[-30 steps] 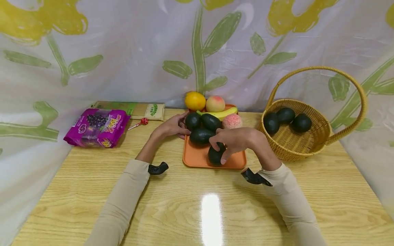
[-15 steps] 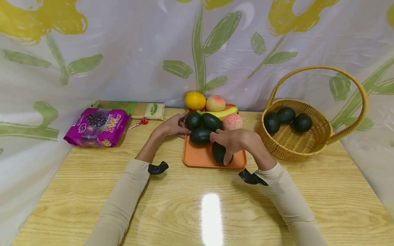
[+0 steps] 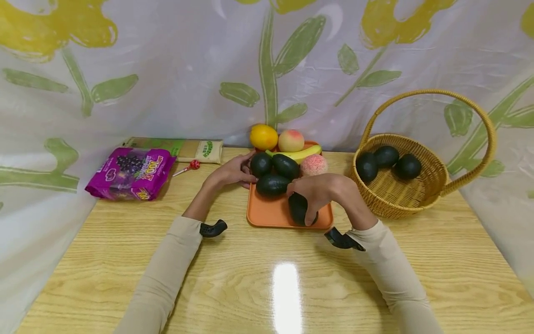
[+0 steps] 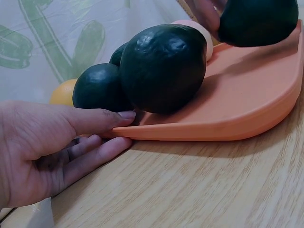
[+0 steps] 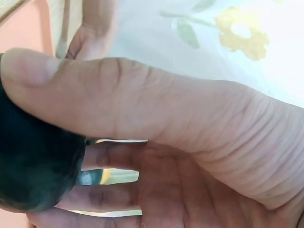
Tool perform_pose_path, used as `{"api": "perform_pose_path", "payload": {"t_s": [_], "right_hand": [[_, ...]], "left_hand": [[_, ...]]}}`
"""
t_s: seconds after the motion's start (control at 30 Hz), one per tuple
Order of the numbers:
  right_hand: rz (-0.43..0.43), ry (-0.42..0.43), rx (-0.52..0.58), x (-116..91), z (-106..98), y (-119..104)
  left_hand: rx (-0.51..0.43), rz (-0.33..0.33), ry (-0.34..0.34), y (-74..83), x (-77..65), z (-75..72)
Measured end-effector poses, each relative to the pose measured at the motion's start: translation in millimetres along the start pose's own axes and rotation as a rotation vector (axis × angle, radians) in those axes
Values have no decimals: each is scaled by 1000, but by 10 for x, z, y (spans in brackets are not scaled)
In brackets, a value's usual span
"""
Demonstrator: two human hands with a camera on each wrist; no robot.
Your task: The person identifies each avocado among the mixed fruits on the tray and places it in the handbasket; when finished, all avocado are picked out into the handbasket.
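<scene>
My right hand grips a dark green avocado from above, over the front right of the orange tray. The left wrist view shows that avocado with a shadow on the tray floor beneath it. My left hand pinches the tray's left rim, its thumb on top and its fingers below, as the left wrist view shows. Beside that hand sit more avocados: one at the left, one behind and one in front.
Behind the avocados lie a banana, an orange-yellow fruit, a peach and a speckled pink fruit. A wicker basket with three avocados stands right. At left are a purple grape packet, a lollipop and a tan packet.
The avocado in my right hand has turned and shifted slightly to the right, and the thumb now lies along its near side. My left hand has stayed at the tray's rim.
</scene>
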State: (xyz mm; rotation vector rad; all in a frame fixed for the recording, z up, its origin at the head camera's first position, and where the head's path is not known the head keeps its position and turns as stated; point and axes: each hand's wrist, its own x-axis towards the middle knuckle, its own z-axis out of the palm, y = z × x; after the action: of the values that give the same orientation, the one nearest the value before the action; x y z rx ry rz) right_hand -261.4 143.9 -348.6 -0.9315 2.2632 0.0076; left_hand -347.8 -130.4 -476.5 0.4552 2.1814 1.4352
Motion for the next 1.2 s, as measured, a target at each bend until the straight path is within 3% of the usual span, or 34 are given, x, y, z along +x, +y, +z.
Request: {"api": "perform_pose_path", "payload": {"t_s": [0.23, 0.77, 0.97, 1.2], "right_hand": [[-9, 49, 86, -121, -32, 96], [-35, 304, 124, -568, -122, 378], [23, 399, 133, -723, -161, 469], [23, 535, 163, -908, -183, 625]], "left_hand": [[12, -3, 3, -6, -4, -7], [16, -22, 4, 12, -9, -1], [12, -15, 3, 16, -4, -1], [0, -30, 2, 16, 0, -12]]}}
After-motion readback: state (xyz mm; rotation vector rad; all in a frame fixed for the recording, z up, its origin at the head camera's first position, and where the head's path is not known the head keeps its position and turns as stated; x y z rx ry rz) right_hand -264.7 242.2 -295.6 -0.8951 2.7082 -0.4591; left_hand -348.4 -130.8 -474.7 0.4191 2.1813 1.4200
